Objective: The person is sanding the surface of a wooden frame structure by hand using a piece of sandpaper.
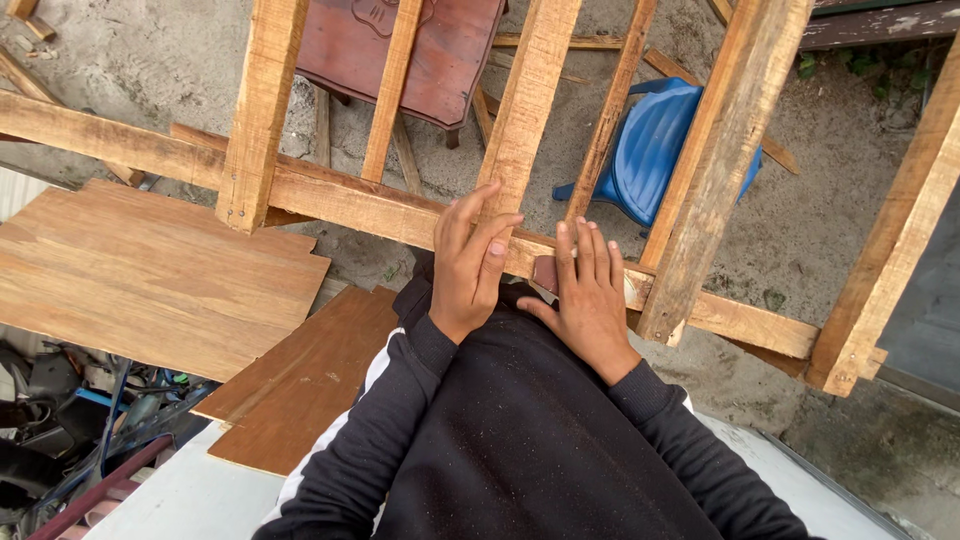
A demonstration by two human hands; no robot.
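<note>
1. Head view, the hands: the left hand (468, 262) is lying open on the long wooden rail (330, 195), just where the upright slat (527, 90) is meeting it. Its fingers are loosely bent over the joint and gripping nothing. The right hand (588, 295) is lying flat beside it, fingers straight and together, thumb spread. It is clasping nothing either.

2. Head view, the wood: the rail is running slantwise from upper left to lower right, crossing under several slats of the frame. A small reddish-brown block (545, 272) is peeping out by the right thumb, touching the rail. I cannot tell whether the palm is pressing on it.

3. Head view, doing it well: as I judge it, the hands are steadying the joint, so the pressure is best going straight down through both palms, with the weight shared evenly. The fingertips are safer staying on the top face than hanging over the rough edges, where splinters are likely.

4. Head view, the footing: the frame is standing well above the sandy ground (830, 230), so leaning too far forward is risking a slip.

5. Head view, the surroundings: a blue plastic chair (650, 140) is lying below the slats, a dark red panel (400, 50) beyond it, plywood sheets (150, 270) at the left.
</note>
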